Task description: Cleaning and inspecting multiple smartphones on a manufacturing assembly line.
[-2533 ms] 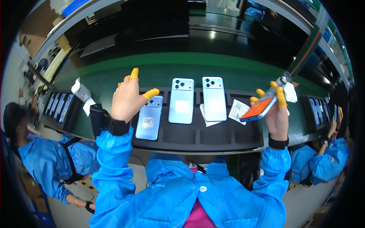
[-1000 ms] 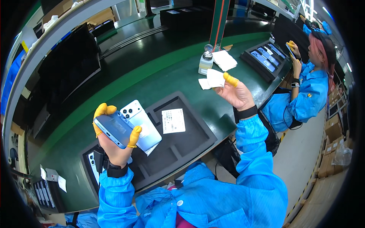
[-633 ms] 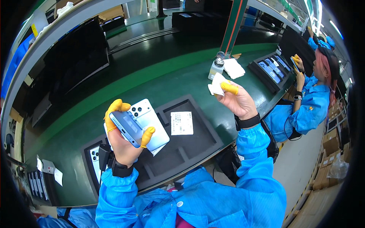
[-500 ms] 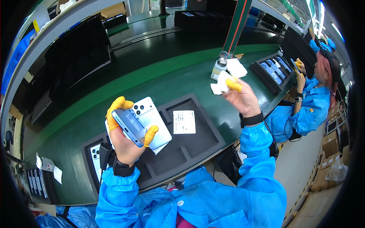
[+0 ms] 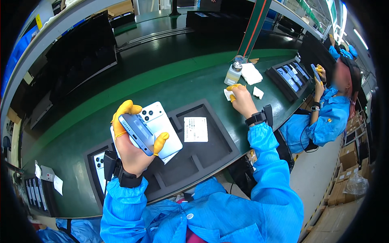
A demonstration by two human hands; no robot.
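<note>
My left hand (image 5: 131,156), yellow cots on its fingertips, grips a blue smartphone (image 5: 137,133) by its edges, tilted above the dark foam tray (image 5: 221,133). Behind it, a white smartphone (image 5: 169,135) with a camera cluster lies face down on the tray. Another white phone (image 5: 99,168) sits in the tray's left slot. Off to the right, my right hand (image 5: 244,101) has its cotted fingers closed on a small white wipe (image 5: 227,95) at the bench top. A second crumpled wipe (image 5: 258,92) lies to the right of that hand. A printed paper slip (image 5: 195,129) rests in the tray.
A pump bottle (image 5: 233,73) stands beside a stack of white wipes (image 5: 252,73). Further right is a tray of phones (image 5: 289,79), where a co-worker (image 5: 324,117) holds a phone. A green post (image 5: 253,30) rises behind the bottle. More phones (image 5: 37,194) stand at far left.
My right hand has let go of one crumpled wipe, now on the bench, and come down slightly left onto the other wipe. My left hand keeps the blue smartphone nearly still.
</note>
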